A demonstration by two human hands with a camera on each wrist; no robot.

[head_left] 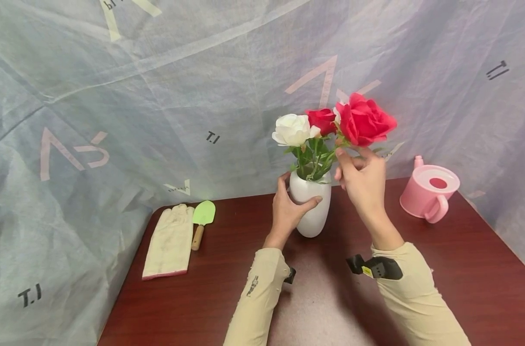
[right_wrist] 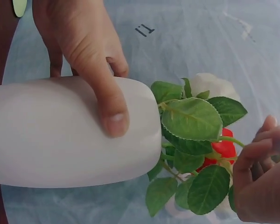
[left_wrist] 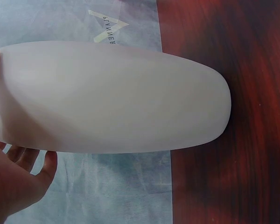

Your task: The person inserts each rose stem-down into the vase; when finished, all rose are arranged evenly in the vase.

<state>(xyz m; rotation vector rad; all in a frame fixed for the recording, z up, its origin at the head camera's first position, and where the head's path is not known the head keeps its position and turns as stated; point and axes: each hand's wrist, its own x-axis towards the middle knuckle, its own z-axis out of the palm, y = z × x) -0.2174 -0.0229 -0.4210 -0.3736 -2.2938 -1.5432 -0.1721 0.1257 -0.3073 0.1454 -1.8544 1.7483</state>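
A white vase (head_left: 311, 216) stands upright on the table, holding artificial roses. My left hand (head_left: 286, 207) grips it near the top, thumb across the front; the left wrist view shows the fingers (left_wrist: 49, 165) at its side. Just under the bloom of a large red rose (head_left: 366, 121), my right hand (head_left: 367, 179) pinches the stem. To its left are a smaller red rose (head_left: 322, 121) and a white rose (head_left: 291, 129); a second white bloom is mostly hidden behind the large one. Green leaves (right_wrist: 193, 119) crowd the vase mouth in the right wrist view.
On the right of the dark red wooden table (head_left: 219, 298) sits a pink watering can (head_left: 418, 192). A cream work glove (head_left: 169, 245) and a light green trowel (head_left: 204, 213) with a wooden handle lie at the left. Grey-blue cloth (head_left: 227, 96) hangs behind the table.
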